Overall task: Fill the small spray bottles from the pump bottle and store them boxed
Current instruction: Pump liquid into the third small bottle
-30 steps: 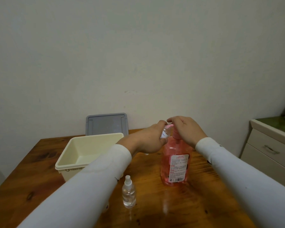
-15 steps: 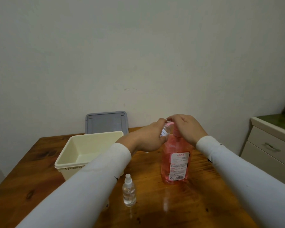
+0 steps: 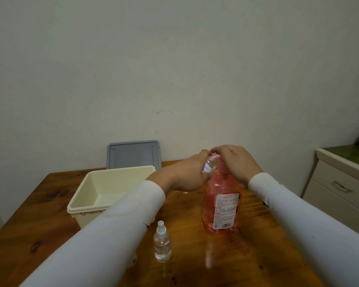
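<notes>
Hands (image 3: 216, 168) together at pump bottle (image 3: 221, 206) top, forearms outstretched

The right hand (image 3: 235, 162) has sunk slightly on the head of the pump bottle (image 3: 221, 200), and the small spray bottle (image 3: 209, 165) in the left hand (image 3: 192, 176) now sits tucked closer under the spout.

Left hand (image 3: 190, 175) holds small bottle (image 3: 209, 165) at pump bottle (image 3: 221, 206)

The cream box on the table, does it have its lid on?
No, the cream box is open and looks empty, and the grey lid leans against the wall behind it.
</notes>
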Demonstrator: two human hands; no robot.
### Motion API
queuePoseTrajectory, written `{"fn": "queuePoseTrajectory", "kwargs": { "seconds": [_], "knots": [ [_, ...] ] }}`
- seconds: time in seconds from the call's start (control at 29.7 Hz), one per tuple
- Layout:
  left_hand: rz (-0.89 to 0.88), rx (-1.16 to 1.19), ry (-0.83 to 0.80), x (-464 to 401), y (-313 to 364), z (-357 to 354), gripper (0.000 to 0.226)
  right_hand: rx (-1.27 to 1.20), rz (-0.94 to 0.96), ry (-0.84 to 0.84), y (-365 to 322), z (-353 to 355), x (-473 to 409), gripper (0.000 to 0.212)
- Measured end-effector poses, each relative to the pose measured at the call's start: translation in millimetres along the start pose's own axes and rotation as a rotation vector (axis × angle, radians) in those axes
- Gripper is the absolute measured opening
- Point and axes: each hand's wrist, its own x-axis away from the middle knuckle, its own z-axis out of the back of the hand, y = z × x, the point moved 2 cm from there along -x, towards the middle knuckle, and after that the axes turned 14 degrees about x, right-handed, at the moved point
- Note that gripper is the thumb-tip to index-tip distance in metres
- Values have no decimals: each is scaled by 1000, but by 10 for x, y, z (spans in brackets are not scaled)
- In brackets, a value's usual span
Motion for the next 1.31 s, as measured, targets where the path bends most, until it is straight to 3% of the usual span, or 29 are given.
{"fn": "queuePoseTrajectory", "kwargs": {
  "seconds": [0.71, 0.87, 1.18, 1.31],
  "knots": [
    [11, -33, -1, -27, 26, 69, 54, 116, 7, -6, -39, 42, -41, 38],
    [-16, -41, 16, -12, 95, 130, 54, 38, -8, 32, -79, 101, -70, 37],
    [16, 2, -9, -12, 11, 23, 55, 123, 2, -18, -17, 20, -10, 38],
    [-17, -15, 12, -11, 86, 116, 54, 25, -21, 41, -81, 99, -52, 37]
  ]
}}
